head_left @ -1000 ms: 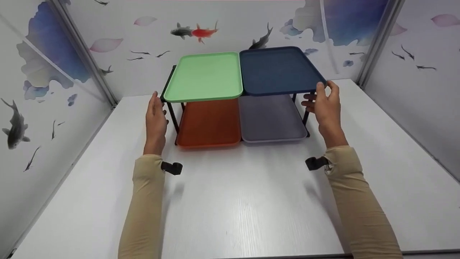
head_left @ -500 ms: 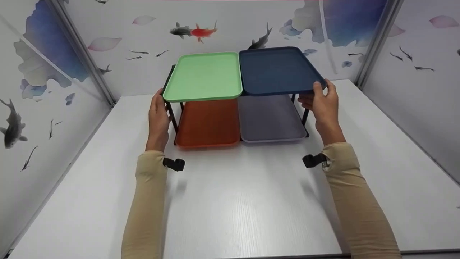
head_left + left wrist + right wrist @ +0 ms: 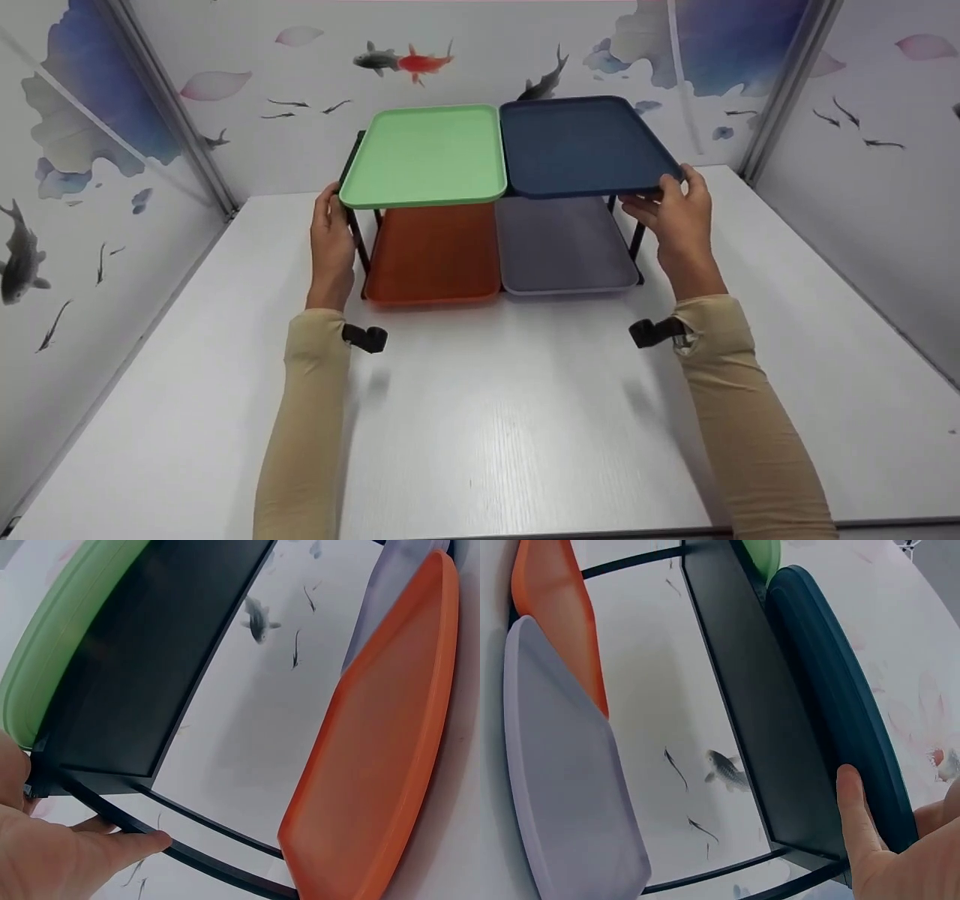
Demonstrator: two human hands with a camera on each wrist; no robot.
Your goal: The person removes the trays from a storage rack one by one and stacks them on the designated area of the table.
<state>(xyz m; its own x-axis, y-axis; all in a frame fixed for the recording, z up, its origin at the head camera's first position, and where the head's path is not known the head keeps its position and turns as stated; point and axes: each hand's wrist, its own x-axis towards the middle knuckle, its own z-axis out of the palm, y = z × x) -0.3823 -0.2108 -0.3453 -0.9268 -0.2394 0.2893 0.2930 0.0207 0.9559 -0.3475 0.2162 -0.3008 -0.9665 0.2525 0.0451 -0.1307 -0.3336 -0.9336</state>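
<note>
Black two-tier rack between both hands on the white table; light green tray and navy tray above, orange tray and lilac tray below. Left hand gripping the upper left corner, one digit against the leg, remaining fingers partly hidden. Right hand bent round the opposite corner, thumb pressed against the navy tray. Best, probably: keep both corners level, squeeze evenly, bear on frame rather than tray rim, for fear of sliding.
</note>
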